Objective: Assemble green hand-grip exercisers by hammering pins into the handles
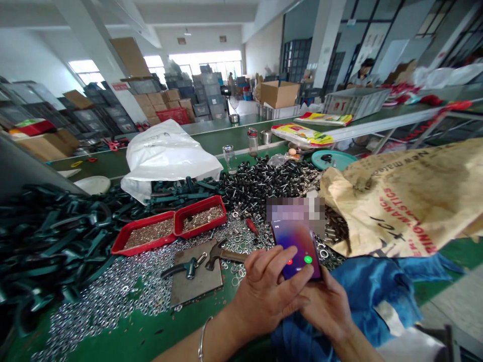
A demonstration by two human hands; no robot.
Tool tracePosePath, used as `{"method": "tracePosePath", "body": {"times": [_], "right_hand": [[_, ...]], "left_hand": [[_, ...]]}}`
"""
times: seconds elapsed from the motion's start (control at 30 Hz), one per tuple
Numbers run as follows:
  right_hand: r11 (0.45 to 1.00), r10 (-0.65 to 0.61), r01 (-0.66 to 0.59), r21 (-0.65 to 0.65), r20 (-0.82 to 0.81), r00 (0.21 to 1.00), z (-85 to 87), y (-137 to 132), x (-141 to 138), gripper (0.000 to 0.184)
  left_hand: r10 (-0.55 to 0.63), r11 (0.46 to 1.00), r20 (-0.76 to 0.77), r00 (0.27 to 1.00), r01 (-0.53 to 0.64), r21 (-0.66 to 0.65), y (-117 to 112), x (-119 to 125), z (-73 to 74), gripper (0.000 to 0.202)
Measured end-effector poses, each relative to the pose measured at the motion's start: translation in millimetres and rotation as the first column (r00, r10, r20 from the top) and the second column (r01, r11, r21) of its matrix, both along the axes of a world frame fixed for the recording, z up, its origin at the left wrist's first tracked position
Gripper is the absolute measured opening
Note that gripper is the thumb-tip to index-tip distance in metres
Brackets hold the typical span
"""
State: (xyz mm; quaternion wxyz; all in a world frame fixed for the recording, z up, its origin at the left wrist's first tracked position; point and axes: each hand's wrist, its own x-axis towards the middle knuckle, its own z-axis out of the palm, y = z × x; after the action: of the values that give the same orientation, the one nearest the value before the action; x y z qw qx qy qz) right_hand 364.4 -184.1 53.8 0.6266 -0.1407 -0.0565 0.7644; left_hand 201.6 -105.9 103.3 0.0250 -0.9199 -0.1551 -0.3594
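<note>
A lit smartphone point(294, 246) with an incoming-call screen lies in my right hand point(328, 304), whose fingers wrap round its lower part and right edge. Over the lower screen reaches my left hand point(267, 286), with a bracelet at the wrist. Its fingers are apart, one stretched to just below the green call button. To the left, a hammer point(222, 254) rests on a metal plate point(196, 291). A dark green and black metal-and-plastic part point(188, 268) lies there too. Loose metal rings point(113, 286) cover the bench around the plate. The phone's top is pixelated.
Two red trays point(145, 246) hold small metal pins. Behind are a heap of black-headed bolts point(264, 183) and a white plastic bag point(166, 151). Dark green parts point(49, 236) pile up at left. A printed sack point(407, 201) and blue cloth point(377, 286) lie at right.
</note>
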Motion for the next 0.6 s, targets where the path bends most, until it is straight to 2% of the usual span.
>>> {"method": "tracePosePath", "body": {"times": [0.3,0.5,0.6], "right_hand": [[0.999,-0.048,0.048,0.001,0.026,0.999,1.2,0.8,-1.4,0.036],[1.000,0.001,0.000,-0.005,0.053,0.999,-1.6,1.9,0.4,0.046],[1.000,0.005,-0.004,-0.011,0.068,0.998,-3.4,1.3,-0.5,0.044]], "left_hand": [[0.031,0.999,0.002,1.000,-0.031,-0.012,1.6,-1.9,-9.8,0.046],[0.021,1.000,0.025,0.999,-0.021,-0.010,0.8,3.4,-13.0,0.047],[0.015,1.000,0.013,1.000,-0.015,0.005,1.4,7.9,-12.4,0.047]]}}
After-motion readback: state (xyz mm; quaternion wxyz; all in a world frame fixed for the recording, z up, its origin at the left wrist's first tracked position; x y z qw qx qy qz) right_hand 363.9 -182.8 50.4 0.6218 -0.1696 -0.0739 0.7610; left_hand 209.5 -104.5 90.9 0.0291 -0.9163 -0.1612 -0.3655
